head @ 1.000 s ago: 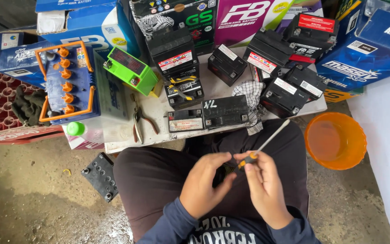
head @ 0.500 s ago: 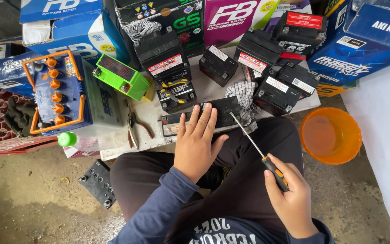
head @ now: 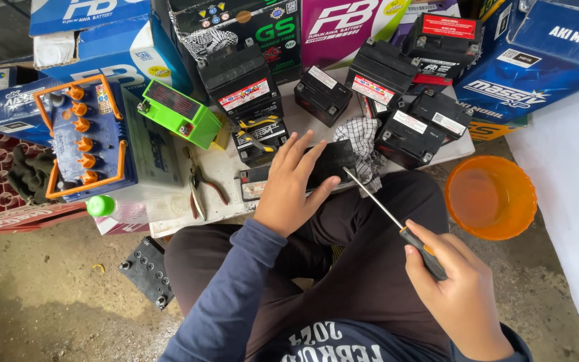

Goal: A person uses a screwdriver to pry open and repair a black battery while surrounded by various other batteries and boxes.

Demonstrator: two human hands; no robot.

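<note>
While the left hand (head: 289,191) lies flat with fingers spread on a black battery (head: 330,167) at the near edge of the table (head: 226,175), the right hand (head: 460,295) has its grip closed around a screwdriver (head: 397,224), tip toward that battery. One green battery (head: 179,121), one orange bowl (head: 490,198), one checked rag (head: 363,144). The palm hides most of the battery's top.
</note>
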